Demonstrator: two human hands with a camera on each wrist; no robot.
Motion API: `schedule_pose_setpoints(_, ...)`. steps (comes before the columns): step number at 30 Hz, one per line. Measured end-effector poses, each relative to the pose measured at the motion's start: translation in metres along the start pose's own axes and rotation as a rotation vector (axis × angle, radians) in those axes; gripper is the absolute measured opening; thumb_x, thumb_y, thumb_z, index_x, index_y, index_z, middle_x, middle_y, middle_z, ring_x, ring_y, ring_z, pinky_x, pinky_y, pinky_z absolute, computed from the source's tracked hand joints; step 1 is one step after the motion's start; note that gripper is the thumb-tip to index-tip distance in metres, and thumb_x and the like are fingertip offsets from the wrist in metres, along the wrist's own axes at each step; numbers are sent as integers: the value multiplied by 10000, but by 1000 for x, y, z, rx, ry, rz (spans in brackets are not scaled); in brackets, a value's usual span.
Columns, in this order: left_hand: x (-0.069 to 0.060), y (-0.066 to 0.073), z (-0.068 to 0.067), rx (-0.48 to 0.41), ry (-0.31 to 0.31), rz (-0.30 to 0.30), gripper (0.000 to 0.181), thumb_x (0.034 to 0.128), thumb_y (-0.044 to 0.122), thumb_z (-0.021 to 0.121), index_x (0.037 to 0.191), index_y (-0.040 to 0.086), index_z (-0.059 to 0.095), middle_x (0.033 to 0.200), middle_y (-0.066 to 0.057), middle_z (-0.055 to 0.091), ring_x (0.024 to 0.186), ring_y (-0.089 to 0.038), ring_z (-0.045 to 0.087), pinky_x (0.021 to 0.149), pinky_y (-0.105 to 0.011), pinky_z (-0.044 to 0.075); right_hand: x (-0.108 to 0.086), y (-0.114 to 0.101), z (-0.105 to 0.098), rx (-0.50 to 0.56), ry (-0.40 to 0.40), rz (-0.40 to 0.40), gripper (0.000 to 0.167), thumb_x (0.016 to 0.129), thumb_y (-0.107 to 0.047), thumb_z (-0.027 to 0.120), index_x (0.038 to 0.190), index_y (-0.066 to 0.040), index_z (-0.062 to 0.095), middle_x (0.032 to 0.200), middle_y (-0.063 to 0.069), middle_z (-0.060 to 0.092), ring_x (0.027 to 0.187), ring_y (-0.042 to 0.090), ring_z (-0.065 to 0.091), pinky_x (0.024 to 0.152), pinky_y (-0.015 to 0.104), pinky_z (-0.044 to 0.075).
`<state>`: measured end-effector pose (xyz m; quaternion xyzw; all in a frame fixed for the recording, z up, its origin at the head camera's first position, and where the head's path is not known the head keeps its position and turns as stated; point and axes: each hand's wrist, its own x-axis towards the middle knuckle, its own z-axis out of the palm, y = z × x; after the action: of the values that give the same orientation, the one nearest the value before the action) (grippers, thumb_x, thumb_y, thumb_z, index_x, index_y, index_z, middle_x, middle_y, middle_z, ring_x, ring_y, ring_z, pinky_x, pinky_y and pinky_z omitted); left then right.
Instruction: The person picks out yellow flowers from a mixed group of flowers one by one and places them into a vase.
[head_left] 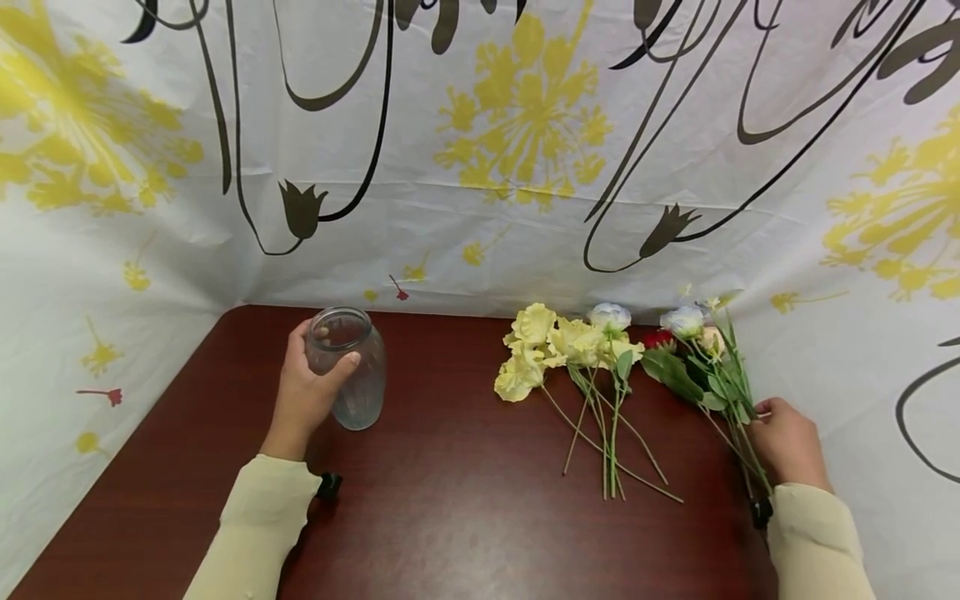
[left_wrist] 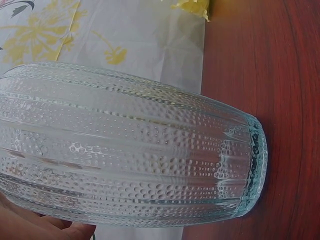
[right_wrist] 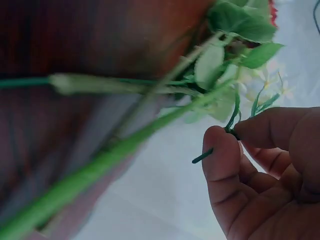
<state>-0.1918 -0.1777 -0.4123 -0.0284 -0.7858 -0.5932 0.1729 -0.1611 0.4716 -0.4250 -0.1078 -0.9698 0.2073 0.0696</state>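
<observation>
My left hand (head_left: 311, 383) grips a clear glass vase (head_left: 360, 392) near its rim, thumb on the near side. Ribs and small raised dots cover the vase (left_wrist: 135, 150) in the left wrist view, where only fingers show at the lower left. At the table's right edge, my right hand (head_left: 789, 437) is beside a bunch of artificial flowers with green stems (head_left: 738, 375). The right wrist view shows the thumb and forefinger of the right hand (right_wrist: 270, 175) pinching a thin dark green stem (right_wrist: 202, 156). Small pale blossoms (right_wrist: 270, 87) appear just beyond the fingers.
Yellow artificial flowers (head_left: 576, 340) lie with their stems toward me, a pale blue bloom (head_left: 610, 317) beside them. A red flower (head_left: 657, 338) and another pale blue bloom (head_left: 682, 322) lie farther right. Patterned cloth (head_left: 420, 233) hangs behind the dark red table (head_left: 465, 467).
</observation>
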Motion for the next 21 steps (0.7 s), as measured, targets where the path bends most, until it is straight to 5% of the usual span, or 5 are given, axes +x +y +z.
schedule_pose_setpoints(13,1,-5,-1,5,14,-30,844,865,270,746,1546,189,255,1447,-122,426,1284,-286,435,1001,-613,385,0,8,7,-17,-4,-41,347,877,-72,518,1119,177,522,1036,394,585,896,538,560,741,580,460)
schedule_pose_setpoints(21,-4,15,1,1,3,-17,821,874,230,725,1535,100,257,1436,-184,416,1289,-326,427,1018,-617,360,-6,-9,4,16,4,-52,377,922,-97,503,1181,177,505,1093,399,564,935,532,546,750,588,447)
